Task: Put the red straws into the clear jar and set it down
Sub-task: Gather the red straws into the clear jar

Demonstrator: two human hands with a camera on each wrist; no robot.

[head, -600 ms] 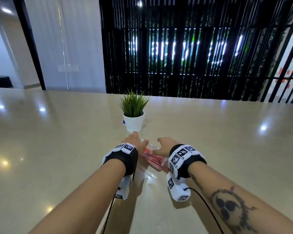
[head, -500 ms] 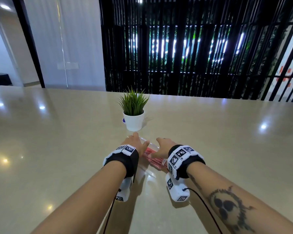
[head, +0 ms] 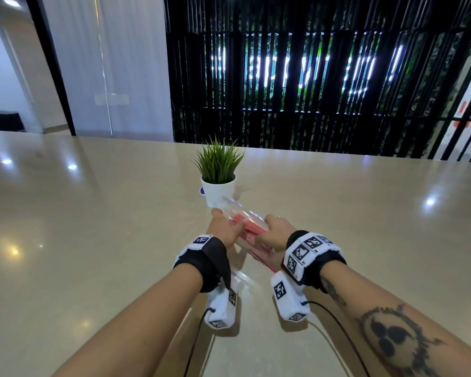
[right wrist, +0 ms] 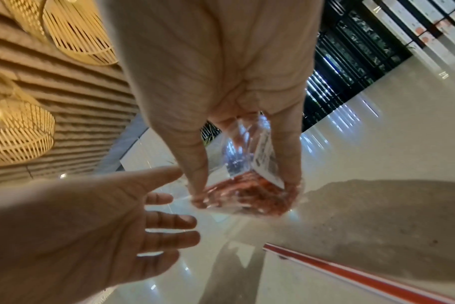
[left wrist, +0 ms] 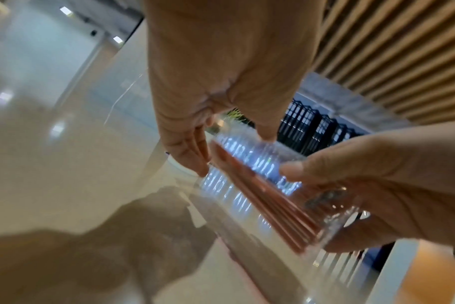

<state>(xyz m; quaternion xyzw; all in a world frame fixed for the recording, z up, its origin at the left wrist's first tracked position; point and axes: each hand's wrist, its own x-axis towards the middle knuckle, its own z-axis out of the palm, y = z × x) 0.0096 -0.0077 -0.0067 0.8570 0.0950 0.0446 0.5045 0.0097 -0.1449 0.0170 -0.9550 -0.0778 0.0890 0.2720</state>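
Note:
The clear jar [head: 245, 216] hangs tilted just above the table, its far end raised toward the plant. A bundle of red straws [head: 252, 229] lies inside it, seen end-on in the right wrist view [right wrist: 247, 191]. My right hand [head: 278, 232] grips the jar's near end, thumb on one side and fingers [right wrist: 288, 154] on the other beside a white label [right wrist: 266, 162]. My left hand [head: 222, 227] lies along the jar's far end with straight fingers [left wrist: 192, 156] and the thumb over the top. One loose red straw [right wrist: 351, 273] lies on the table under my right wrist.
A small green plant in a white pot [head: 218, 180] stands just beyond the jar's raised end. The glossy beige table [head: 93, 240] stretches wide on both sides. Black cables trail from the wrist cameras toward me.
The jar with the straws has come up off the table and tipped, its far end rising toward the plant. Both hands moved forward and up with it.

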